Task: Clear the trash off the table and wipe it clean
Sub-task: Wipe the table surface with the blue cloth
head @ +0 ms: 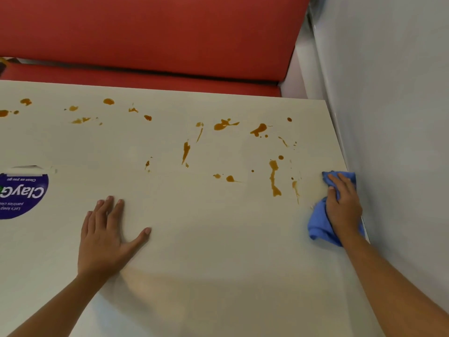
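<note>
**Cloth at the wall edge, sauce ahead of it**

Nearest you, the table [218, 276] is a smooth, pale, matte slab. Your left hand [107, 234] lies flat on it, fingers straight and spread, holding nothing; it looks like a brace. Across to the right, your right hand [343, 205] grips the blue cloth [318, 224], fingers curled into its folds, pressing it down at the table's right edge, just beside the grey wall [388, 117].

The cloth is soft, light and limp, so it will likely bunch and slide freely. Keep it wadded under the palm and press from above, not by a corner.

Just beyond the cloth, orange-brown splashes [274, 178] run in drips, blobs and thin streaks towards the far edge. They look glossy, though you cannot tell from here whether they are wet or dried on.

At the left edge sits a round purple sticker [21, 193] with white lettering, partly cut off. Farthest off is a red padded bench [145, 32].
</note>
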